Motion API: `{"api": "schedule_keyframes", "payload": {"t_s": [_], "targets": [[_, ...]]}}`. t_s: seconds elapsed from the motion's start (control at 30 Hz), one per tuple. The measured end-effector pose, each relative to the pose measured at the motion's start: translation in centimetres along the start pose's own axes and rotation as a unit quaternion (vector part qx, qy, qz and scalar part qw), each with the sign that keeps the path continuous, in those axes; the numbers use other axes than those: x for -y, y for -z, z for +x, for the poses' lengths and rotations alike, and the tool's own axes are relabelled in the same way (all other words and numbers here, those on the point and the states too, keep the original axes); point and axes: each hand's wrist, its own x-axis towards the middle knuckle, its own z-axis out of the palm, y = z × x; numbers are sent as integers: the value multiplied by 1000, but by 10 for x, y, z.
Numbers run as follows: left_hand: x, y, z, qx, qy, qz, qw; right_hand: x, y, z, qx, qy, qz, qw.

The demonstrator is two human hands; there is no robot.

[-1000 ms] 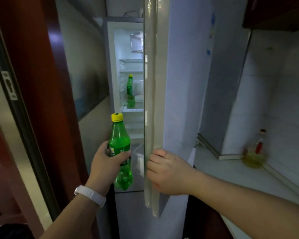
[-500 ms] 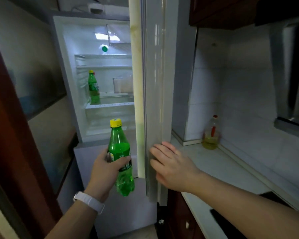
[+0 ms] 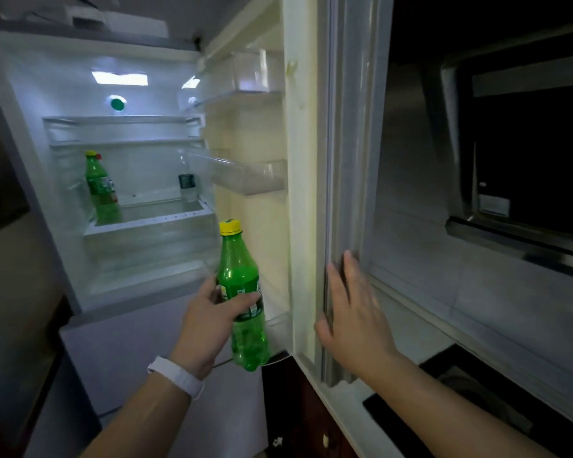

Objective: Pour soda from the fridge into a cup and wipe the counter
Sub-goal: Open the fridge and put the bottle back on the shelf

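A person's left hand (image 3: 209,325) curls fingers and thumb round a green soda bottle (image 3: 242,292), held upright before the open fridge (image 3: 30,160). At the bottle's 3 o'clock, the right hand (image 3: 351,312) presses flat, fingers straight and together, on the fridge door (image 3: 344,160) edge.

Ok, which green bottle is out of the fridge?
The green bottle in the left hand; the other bottle stands on a fridge shelf.
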Motion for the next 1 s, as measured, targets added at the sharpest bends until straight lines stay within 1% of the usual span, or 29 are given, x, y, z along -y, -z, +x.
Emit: {"api": "schedule_keyframes", "payload": {"t_s": [0.1,0.17,0.27,0.37,0.57,0.8,0.9,1.0], "targets": [[2,-6,15,25,3,-12,1000,-5,-2,9,8,-81,49,995],[4,-8,24,41,0,-15,999,-9,-6,17,20,-142,90,985],[6,-9,37,67,-5,-24,997,-22,-13,31,4,-205,134,970],[9,-7,51,84,-7,-28,996,-38,-20,45,-3,-234,156,960],[21,3,79,109,-3,-27,994,-60,-28,67,-13,-291,153,944],[30,17,106,131,0,-25,991,-82,-25,76,10,-296,145,944],[36,25,119,133,2,-23,991,-81,-27,78,-15,-313,164,935],[38,33,129,137,3,-25,990,-72,-28,81,-74,-327,181,925]]}}
